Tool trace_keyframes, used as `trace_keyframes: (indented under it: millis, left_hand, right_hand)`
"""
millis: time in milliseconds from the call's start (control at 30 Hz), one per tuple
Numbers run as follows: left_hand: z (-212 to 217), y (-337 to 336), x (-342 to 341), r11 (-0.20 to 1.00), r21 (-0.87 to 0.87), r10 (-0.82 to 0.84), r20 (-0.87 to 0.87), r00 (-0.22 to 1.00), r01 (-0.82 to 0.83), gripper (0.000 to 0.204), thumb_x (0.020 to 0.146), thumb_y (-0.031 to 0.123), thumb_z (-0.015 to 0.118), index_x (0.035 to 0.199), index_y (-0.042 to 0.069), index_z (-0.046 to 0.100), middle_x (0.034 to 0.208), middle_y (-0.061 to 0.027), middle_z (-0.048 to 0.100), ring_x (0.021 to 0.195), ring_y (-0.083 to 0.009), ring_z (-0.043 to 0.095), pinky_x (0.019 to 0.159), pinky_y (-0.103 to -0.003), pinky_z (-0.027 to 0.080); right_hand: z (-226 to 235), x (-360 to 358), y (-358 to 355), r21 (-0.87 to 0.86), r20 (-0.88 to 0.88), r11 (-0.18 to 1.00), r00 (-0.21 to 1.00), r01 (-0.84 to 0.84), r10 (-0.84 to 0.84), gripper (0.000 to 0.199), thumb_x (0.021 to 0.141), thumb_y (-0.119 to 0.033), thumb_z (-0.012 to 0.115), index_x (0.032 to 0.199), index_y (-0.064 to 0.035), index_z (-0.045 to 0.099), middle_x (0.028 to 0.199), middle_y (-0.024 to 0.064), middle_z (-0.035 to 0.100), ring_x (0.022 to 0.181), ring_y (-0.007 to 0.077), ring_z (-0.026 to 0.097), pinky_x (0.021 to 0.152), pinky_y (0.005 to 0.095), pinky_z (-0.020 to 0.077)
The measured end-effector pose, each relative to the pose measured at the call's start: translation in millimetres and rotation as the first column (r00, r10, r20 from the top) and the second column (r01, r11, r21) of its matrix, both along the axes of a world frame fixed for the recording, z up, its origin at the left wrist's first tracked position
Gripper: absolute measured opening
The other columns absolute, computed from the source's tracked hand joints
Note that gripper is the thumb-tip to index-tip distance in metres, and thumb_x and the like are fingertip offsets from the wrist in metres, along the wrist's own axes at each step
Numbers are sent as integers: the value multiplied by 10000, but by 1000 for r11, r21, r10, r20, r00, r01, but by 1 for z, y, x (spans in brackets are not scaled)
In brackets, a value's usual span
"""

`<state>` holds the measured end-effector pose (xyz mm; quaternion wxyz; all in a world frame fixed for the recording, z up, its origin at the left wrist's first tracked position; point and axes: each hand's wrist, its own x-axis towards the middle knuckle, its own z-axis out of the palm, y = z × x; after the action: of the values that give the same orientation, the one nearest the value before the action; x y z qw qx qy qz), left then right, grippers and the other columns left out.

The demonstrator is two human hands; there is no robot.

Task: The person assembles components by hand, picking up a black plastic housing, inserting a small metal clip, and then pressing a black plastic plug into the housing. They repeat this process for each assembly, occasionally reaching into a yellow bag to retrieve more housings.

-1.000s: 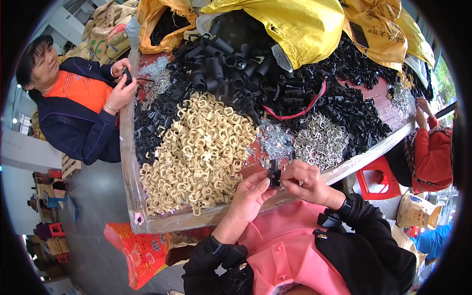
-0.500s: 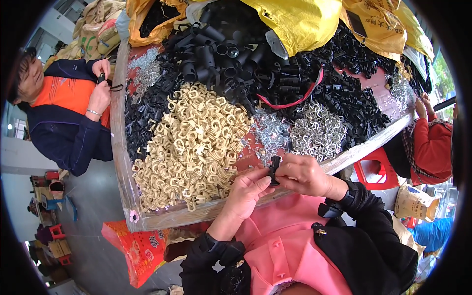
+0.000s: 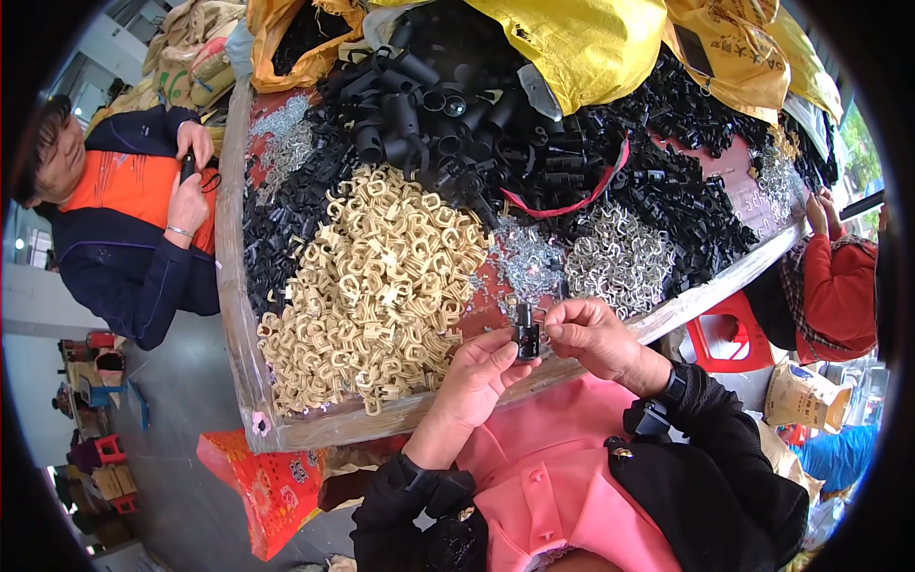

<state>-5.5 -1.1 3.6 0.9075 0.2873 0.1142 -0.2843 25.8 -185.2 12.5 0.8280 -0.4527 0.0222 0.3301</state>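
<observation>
The left hand [image 3: 477,381] has its grip pinching a black cylindrical part [image 3: 526,337], upright, at the near edge of the table [image 3: 334,426]. The right hand [image 3: 600,341] has thumb and forefinger close together just right of it; whether that grip pinches a small piece, I cannot tell. To the left is a heap of beige loops [image 3: 381,286]; beyond the hands, small shiny bits [image 3: 527,259], with silver clips [image 3: 620,262] to their right; farther, black tubes [image 3: 405,114] and a yellow bag [image 3: 591,48].
</observation>
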Motion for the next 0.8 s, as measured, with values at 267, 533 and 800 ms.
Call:
trace_keyframes:
  millis: [267,533,800]
  left_hand:
    - [5,-6,5,975,207,49,124,991,-74,225,744,66,596,947,-4,529,841,-80,581,743,-178,590,609,-230,474]
    - [4,-12,10,857,494,17,260,966,-148,110,714,24,613,812,-1,569,690,-50,576,594,-125,571,540,-219,453]
    - [2,-11,12,473,791,-287,554,781,-387,91,690,28,620,758,17,560,666,-25,584,580,-98,562,501,-216,428]
  right_hand:
    - [-7,-7,9,-166,224,980,972,108,-69,109,810,-124,547,796,-17,558,687,-16,528,575,36,437,521,177,362]
    - [-3,-6,16,-175,313,980,949,93,-34,123,833,-114,508,800,4,522,707,8,534,695,78,518,657,221,439]
    - [-20,-5,15,23,-104,999,994,22,-20,136,837,-166,507,823,-31,515,669,-23,489,568,34,426,510,179,363]
